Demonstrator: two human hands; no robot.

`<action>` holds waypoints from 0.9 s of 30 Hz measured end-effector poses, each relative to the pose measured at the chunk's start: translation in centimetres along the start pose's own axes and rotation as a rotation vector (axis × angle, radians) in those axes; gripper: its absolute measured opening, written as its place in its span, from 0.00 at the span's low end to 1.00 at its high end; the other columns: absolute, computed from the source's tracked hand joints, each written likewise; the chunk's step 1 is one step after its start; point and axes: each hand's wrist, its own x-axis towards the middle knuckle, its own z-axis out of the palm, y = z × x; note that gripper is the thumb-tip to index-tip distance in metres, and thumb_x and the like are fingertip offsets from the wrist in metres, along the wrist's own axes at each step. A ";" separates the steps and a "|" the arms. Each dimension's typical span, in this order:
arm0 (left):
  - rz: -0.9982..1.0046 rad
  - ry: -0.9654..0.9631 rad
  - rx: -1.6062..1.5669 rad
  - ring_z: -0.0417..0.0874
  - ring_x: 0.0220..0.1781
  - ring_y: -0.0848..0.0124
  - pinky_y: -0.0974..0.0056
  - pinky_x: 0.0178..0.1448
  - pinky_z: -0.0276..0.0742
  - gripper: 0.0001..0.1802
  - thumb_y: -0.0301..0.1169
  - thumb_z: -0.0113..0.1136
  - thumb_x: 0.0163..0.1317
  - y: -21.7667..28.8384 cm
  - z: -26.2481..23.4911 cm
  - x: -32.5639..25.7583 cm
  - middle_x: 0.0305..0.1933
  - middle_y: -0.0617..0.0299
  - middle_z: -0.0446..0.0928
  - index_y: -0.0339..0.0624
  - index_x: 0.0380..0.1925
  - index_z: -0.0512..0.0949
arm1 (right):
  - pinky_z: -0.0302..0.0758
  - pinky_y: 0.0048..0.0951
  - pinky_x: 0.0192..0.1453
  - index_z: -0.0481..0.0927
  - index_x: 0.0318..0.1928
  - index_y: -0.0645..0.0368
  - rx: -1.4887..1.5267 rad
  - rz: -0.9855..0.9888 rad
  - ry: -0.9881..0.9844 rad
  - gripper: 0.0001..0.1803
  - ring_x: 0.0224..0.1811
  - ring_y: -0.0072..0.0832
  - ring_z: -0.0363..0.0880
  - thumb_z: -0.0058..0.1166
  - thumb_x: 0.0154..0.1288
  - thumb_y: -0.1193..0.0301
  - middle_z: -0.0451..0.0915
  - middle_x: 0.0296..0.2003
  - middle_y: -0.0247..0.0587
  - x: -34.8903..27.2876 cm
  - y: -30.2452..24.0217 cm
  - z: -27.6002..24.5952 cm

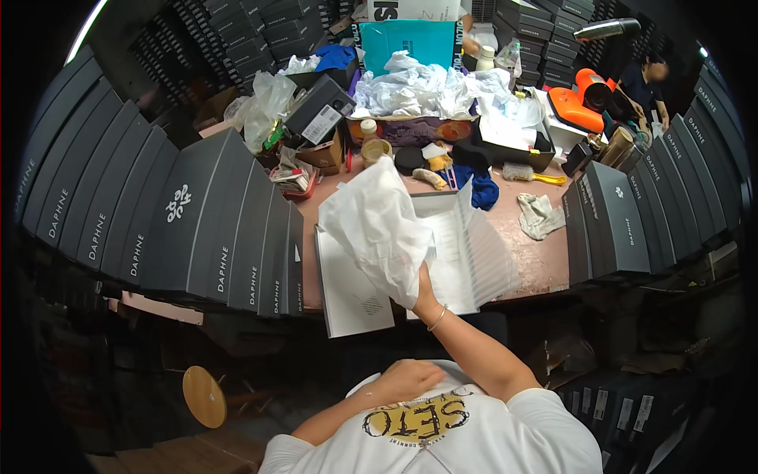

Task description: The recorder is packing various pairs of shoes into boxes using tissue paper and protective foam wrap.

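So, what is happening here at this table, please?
A person at a cluttered worktable lifts a crumpled sheet of white tissue paper with the right hand, above an open white shoe box. The left hand rests against the person's own white shirt and holds nothing. Rows of dark grey shoe boxes stand on both sides, and another person works at the far right.

One open white shoebox (442, 261), one sheet of white tissue paper (377, 229), one orange machine (584, 99) far right, one round wooden stool (204, 396) near left.

Bright centre, dark fisheye-bent rim
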 end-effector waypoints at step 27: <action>0.198 0.453 -0.923 0.70 0.63 0.69 0.63 0.65 0.67 0.35 0.46 0.59 0.65 8.4 -11.7 9.9 0.63 0.57 0.69 0.36 0.65 0.61 | 0.60 0.44 0.69 0.70 0.59 0.61 -1.517 -0.737 -0.224 0.24 0.63 0.51 0.65 0.48 0.66 0.63 0.66 0.61 0.55 3.4 -11.5 2.8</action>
